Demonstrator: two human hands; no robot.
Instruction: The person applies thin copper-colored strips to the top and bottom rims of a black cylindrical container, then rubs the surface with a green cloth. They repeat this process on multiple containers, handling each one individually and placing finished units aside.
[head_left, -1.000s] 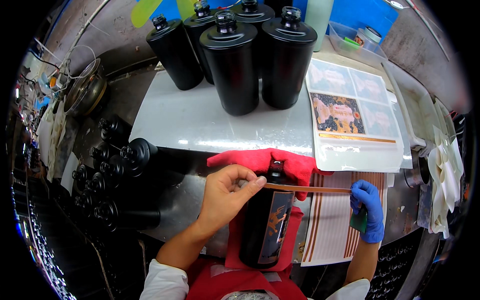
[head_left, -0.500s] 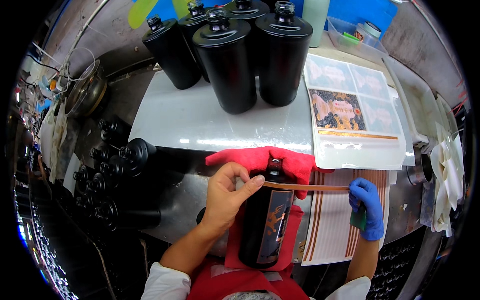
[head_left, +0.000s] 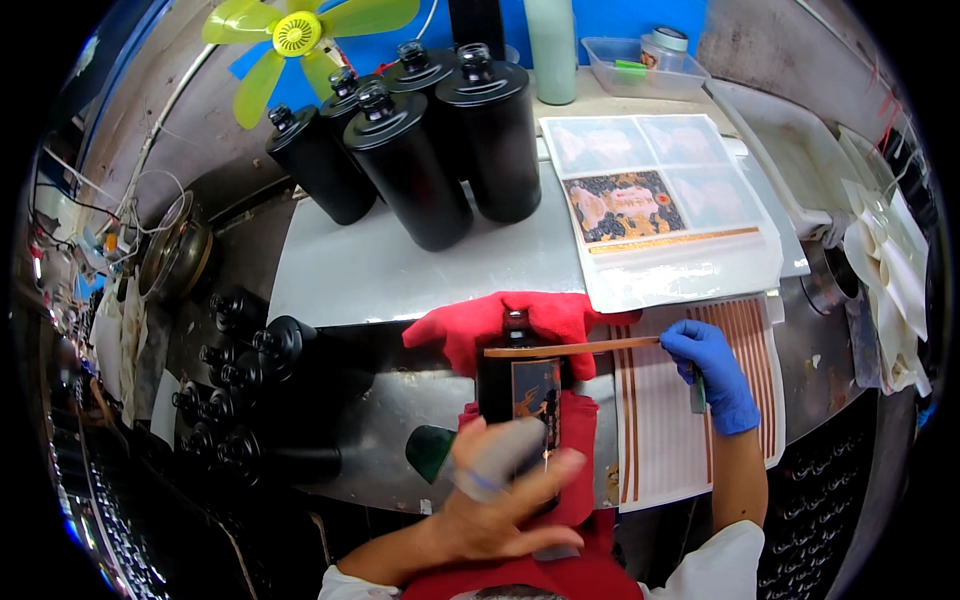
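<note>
A black bottle (head_left: 493,385) with a picture label (head_left: 537,390) on its front leans against a red cloth (head_left: 560,318). Across its shoulder runs a thin copper-coloured strip (head_left: 570,349), its left end on the bottle. My right hand (head_left: 715,375), in a blue glove, pinches the strip's right end; a small green flat piece (head_left: 698,393) is also tucked in that hand. Bare and blurred by motion, my left hand (head_left: 500,490) hovers in front of the bottle's lower part with fingers apart. A grey covering shows on one finger.
A striped sheet (head_left: 660,420) lies under my right hand, below printed sheets (head_left: 690,270). Several black bottles (head_left: 500,140) stand behind on a grey board (head_left: 330,280); more (head_left: 290,345) lie at left. A dark green piece (head_left: 430,452) sits near my left hand. A yellow-green fan (head_left: 297,35) stands behind.
My left hand has let go of the strip's left end and moved down in front of the bottle. My right hand keeps its hold. The view has shifted, showing more of the fan.
</note>
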